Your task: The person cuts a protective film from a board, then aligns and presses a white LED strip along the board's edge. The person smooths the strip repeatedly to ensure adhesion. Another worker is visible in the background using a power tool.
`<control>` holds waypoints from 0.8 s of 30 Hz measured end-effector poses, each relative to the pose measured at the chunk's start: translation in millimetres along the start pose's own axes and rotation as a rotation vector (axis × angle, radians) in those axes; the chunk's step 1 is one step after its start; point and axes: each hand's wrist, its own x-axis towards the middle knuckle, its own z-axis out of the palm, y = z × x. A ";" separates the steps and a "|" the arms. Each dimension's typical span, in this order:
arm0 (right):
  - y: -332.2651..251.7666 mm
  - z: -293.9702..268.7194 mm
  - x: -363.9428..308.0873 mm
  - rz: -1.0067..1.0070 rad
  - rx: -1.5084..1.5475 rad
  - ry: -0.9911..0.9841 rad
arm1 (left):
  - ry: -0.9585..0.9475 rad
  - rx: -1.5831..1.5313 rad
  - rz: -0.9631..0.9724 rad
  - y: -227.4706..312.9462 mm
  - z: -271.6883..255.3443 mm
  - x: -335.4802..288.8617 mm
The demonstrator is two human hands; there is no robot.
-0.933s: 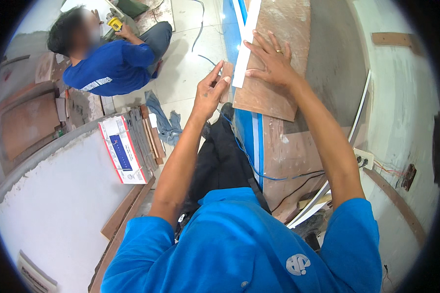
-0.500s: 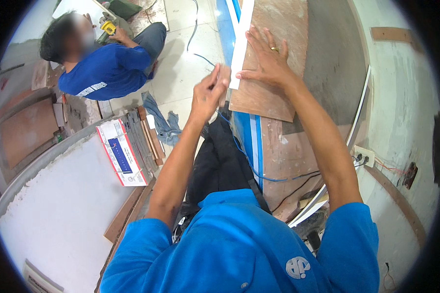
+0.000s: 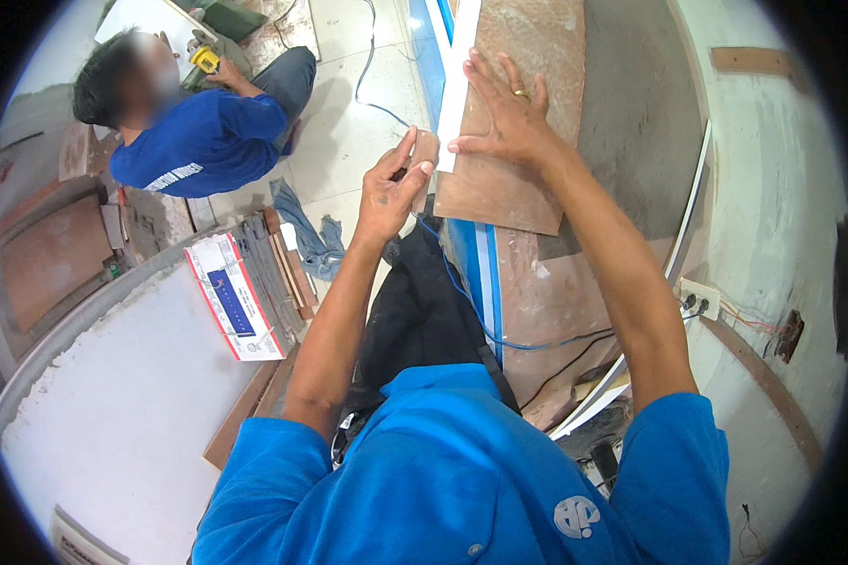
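Observation:
My left hand (image 3: pixel 393 195) pinches a small flat brown piece (image 3: pixel 425 149), possibly folded sandpaper or a thin scrap of wood, between thumb and fingers. It is held close to the near end of a long white strip (image 3: pixel 454 113). That strip runs along the left edge of a brown plywood board (image 3: pixel 499 193). With fingers spread, my right hand (image 3: pixel 511 118) presses down on the board, its fingertips at the strip. A ring is on one finger. Under the board lies a wider brown-and-grey panel surface (image 3: pixel 631 122), edged with blue and white.
At the far left a person in a blue shirt (image 3: pixel 203 137) crouches, holding a yellow tool (image 3: pixel 204 59). A blue cable (image 3: pixel 462 282) trails past my legs toward a wall socket (image 3: pixel 699 301). Bundled planks with a white-and-red label (image 3: pixel 236 297) and a crumpled blue cloth (image 3: pixel 306 235) lie to the left.
My left hand, blurred before, is now sharper and turned so the brown piece shows. My right hand remains spread on the board. The whole view has shifted slightly.

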 end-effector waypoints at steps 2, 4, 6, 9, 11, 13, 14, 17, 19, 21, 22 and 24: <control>-3.3 -2.4 -0.9 -0.006 0.014 0.003 | 0.045 0.058 0.058 -6.3 2.0 -3.3; -2.9 -2.2 -2.4 -0.013 0.020 0.018 | 0.069 0.112 0.108 -7.5 4.7 -1.9; 0.1 0.8 -4.9 -0.020 0.019 0.046 | 0.071 0.161 0.152 -3.5 8.0 9.7; -5.7 -4.4 -0.3 -0.020 0.029 0.006 | 0.076 0.002 0.026 27.9 11.2 59.2; -2.9 -3.1 0.2 -0.013 0.013 -0.006 | 0.062 0.089 0.046 25.8 8.4 58.3; -1.2 -2.5 0.2 0.007 0.013 -0.023 | 0.060 0.110 0.037 21.0 10.6 35.2; -3.1 -4.8 -0.2 0.022 0.020 -0.034 | 0.063 0.190 0.074 13.5 7.6 20.2; -3.6 -3.8 -2.3 0.022 0.030 -0.010 | 0.062 0.056 0.088 2.5 11.4 13.2; -7.7 -1.3 -5.4 0.018 0.036 -0.019 | 0.066 0.124 0.038 18.6 11.0 46.3; -9.0 -9.2 1.9 0.011 0.023 -0.051 | 0.057 -0.015 0.012 19.6 7.5 58.3; -6.4 -12.9 3.2 0.011 0.014 -0.044 | 0.044 -0.091 0.000 19.9 9.3 62.8; -6.4 -9.6 -2.6 0.031 0.023 -0.040 | 0.045 -0.068 0.059 10.7 10.0 35.4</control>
